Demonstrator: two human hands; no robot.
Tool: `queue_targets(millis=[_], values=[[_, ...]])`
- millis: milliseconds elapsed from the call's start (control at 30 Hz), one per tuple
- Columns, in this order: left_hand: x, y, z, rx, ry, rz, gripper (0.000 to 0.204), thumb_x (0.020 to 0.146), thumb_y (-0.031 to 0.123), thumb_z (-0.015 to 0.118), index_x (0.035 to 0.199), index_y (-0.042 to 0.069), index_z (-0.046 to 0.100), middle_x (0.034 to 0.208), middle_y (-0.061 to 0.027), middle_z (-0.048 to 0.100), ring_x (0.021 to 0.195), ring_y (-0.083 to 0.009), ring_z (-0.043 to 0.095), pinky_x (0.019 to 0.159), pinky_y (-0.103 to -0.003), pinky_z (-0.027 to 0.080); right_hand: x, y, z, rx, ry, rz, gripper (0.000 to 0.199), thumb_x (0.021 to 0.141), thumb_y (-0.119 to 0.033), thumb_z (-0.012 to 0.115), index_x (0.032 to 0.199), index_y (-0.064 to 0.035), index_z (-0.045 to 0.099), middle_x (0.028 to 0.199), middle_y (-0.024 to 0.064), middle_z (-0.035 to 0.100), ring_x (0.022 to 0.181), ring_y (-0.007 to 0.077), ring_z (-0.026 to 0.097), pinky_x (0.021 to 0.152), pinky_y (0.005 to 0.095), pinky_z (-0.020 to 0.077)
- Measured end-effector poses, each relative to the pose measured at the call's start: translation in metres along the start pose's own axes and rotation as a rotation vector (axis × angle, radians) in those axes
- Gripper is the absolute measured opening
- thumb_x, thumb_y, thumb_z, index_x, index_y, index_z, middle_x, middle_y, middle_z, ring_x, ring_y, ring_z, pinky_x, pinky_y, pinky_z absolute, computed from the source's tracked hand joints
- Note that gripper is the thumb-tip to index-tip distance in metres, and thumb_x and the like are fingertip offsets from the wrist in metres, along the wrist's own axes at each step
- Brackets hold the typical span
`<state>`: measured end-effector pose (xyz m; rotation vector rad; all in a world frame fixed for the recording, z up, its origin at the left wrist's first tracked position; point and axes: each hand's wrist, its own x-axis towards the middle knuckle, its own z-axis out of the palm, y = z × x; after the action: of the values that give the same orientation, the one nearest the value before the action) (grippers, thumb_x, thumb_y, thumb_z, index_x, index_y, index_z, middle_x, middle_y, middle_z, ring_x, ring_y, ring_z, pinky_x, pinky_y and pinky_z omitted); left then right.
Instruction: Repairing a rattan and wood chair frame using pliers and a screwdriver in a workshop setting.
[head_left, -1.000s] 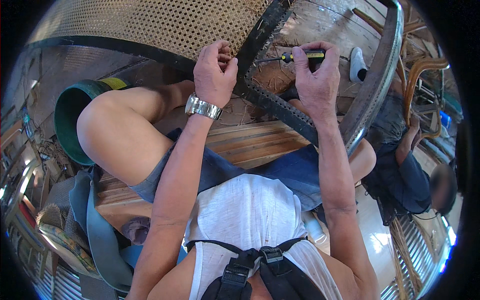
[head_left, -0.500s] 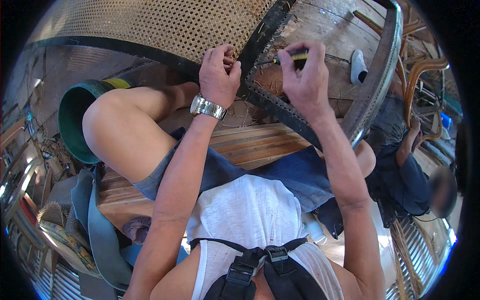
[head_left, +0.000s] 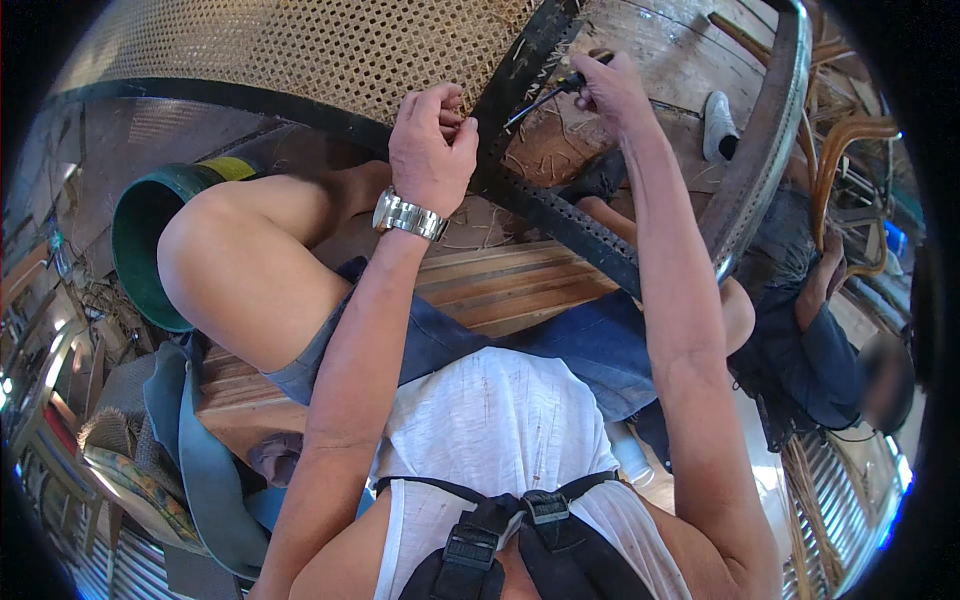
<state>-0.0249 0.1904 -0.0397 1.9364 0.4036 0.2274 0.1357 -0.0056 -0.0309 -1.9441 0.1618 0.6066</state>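
Observation:
A woven cane panel (head_left: 330, 50) fills the inside of a dark wooden frame (head_left: 240, 97). At the panel's corner, my left hand (head_left: 432, 150) rests with curled fingers; what they pinch, if anything, is hidden. My right hand (head_left: 612, 92) is closed around the dark and yellow handle of a screwdriver-like tool (head_left: 545, 100). Its thin metal shaft slants down to the left, and the tip is at or close to the frame's dark upright bar (head_left: 518, 75). Rows of small holes run along the lower bar (head_left: 565, 225).
A curved, drilled frame piece (head_left: 765, 150) rises at the right. Beneath me is a slatted wooden bench (head_left: 500, 285). A green bucket (head_left: 135, 260) stands by my left knee. Another person (head_left: 800, 300) sits at the far right, near bent brown cane furniture parts (head_left: 835, 150). Loose strands litter the floor.
My right hand has moved up and away from me, and the tool has turned so its shaft slants more steeply down to the left. My left hand has barely shifted.

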Motion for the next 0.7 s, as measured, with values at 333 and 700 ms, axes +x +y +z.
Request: queue_targets(millis=[333, 700], values=[[-0.001, -0.004, 0.003, 0.015, -0.002, 0.044, 0.033, 0.084, -0.001, 0.072, 0.116, 0.004, 0.066, 0.108, -0.0103, 0.066, 0.085, -0.0173, 0.071, 0.074, -0.029, 0.06, 0.0, 0.017, 0.036, -0.283, 0.584, -0.429, 0.04, 0.096, -0.028, 0.052, 0.112, 0.0085, 0.044, 0.091, 0.0331, 0.065, 0.09, 0.0526, 0.064, 0.086, 0.0542, 0.0499], [-0.005, -0.008, -0.026, 0.1, 0.052, 0.012, 0.03, 0.086, -0.001, 0.07, 0.116, 0.002, 0.067, 0.106, -0.0101, 0.066, 0.085, -0.0169, 0.071, 0.074, -0.029, 0.059, 0.076, 0.116, 0.084, 0.07, 0.043, 0.252, 0.041, 0.099, -0.029, 0.051, 0.111, 0.0101, 0.052, 0.109, 0.0277, 0.067, 0.1, 0.0419, 0.066, 0.088, 0.05, 0.0511]])
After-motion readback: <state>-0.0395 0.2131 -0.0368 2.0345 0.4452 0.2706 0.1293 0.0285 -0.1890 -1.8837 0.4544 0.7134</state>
